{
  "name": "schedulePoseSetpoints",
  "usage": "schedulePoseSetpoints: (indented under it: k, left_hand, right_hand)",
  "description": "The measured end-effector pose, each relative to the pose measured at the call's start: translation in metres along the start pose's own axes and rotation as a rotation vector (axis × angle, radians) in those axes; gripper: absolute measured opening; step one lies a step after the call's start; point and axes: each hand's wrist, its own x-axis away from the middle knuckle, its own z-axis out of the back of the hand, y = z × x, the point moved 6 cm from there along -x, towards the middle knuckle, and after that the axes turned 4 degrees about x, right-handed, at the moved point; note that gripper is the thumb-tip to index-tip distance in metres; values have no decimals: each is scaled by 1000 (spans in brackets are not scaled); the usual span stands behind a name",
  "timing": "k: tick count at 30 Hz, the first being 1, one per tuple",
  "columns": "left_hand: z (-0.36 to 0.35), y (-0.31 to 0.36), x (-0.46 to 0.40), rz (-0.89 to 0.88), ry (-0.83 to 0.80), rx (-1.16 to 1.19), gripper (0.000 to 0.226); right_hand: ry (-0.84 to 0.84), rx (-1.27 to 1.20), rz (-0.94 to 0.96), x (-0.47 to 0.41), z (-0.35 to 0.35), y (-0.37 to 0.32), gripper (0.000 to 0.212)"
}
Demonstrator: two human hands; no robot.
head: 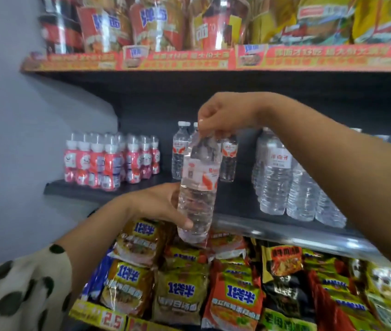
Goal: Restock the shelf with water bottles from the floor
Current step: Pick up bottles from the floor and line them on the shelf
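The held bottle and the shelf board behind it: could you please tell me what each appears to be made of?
The bottle looks like thin clear plastic: see-through, with ribbed walls, a glossy printed label and a loose film wrap around its neck. The right hand pinches its top and the left hand holds its lower body. The shelf seems matte dark painted metal or laminate; the blur leaves that open.

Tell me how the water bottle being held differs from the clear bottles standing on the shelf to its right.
The held bottle carries a white-and-orange label; the shelf bottles wear a plain white one. The held bottle hangs slightly tilted in front of the shelf, left hand low, right hand at its top; the shelf bottles stand upright in a row. Both are clear, ribbed plastic.
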Motion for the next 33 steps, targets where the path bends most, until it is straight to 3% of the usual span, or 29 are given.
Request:
schedulePoseSetpoints:
  k: [3, 7, 11, 13, 15, 18, 22, 24, 29, 33]
  left_hand:
    - [16, -1, -26, 2, 77, 0, 53]
    - [36, 3, -64, -31, 334, -68, 46]
    - [60, -2, -103, -36, 557, -266, 64]
    - [63, -7, -117, -20, 651, -363, 71]
    - [62, -16, -129, 5, 653, -339, 74]
    - [63, -31, -148, 63, 528, -263, 79]
    - [61, -41, -172, 43, 461, -213, 43]
    - [59, -45, -188, 38, 449, -203, 40]
    - [64, -60, -228, 94, 480, -223, 49]
    - [71, -66, -255, 154, 535, -388, 37]
  right_hand:
    - [-46, -84, 72, -28, 11, 22, 19]
    - [23, 83, 157, -70, 25, 41, 12]
    - [92, 417, 13, -116, 26, 71, 46]
    - [161, 437, 26, -134, 28, 78, 45]
    - [178, 424, 74, -148, 26, 83, 42]
    - [130, 427, 99, -164, 13, 95, 35]
    - [76, 468, 57, -181, -8, 118, 35]
    - [53, 523, 9, -187, -13, 129, 37]
    - [9, 591, -111, -207, -20, 159, 29]
    - [28, 600, -175, -222, -25, 182, 24]
